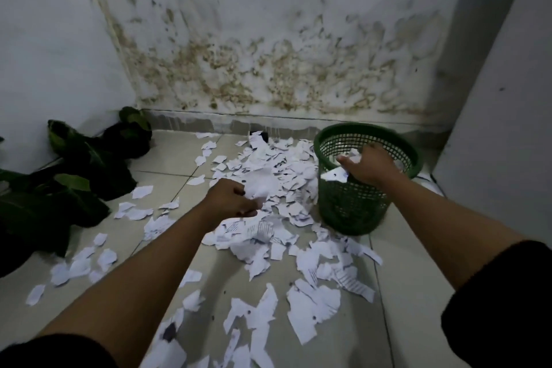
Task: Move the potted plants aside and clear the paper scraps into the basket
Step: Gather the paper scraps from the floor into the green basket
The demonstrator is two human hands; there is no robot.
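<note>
The fingers of the left hand point(231, 199) were curled around a bunch of crumpled white paper point(263, 185), held just above the littered floor. The right hand point(369, 166) hung over the rim of a round green plastic mesh basket point(349, 203), its fingers closed on a few white scraps at the basket's mouth; more white paper showed inside through the mesh. Both forearms were bare, with dark sleeves pushed up near the elbows.

Torn white paper scraps point(286, 176), many bearing printed lines, lay thick on the pale tiled floor point(167, 164) between the two hands and spread toward the camera and leftward. The basket stood upright on the tiles at the right edge of the heap, touching the scraps around its base.

The dark-leaved potted plants point(86, 164) sat grouped against the left wall, beside the corner, with only a few stray scraps near them. The white back wall point(268, 69) was heavily blotched with brown stains above the skirting.
</note>
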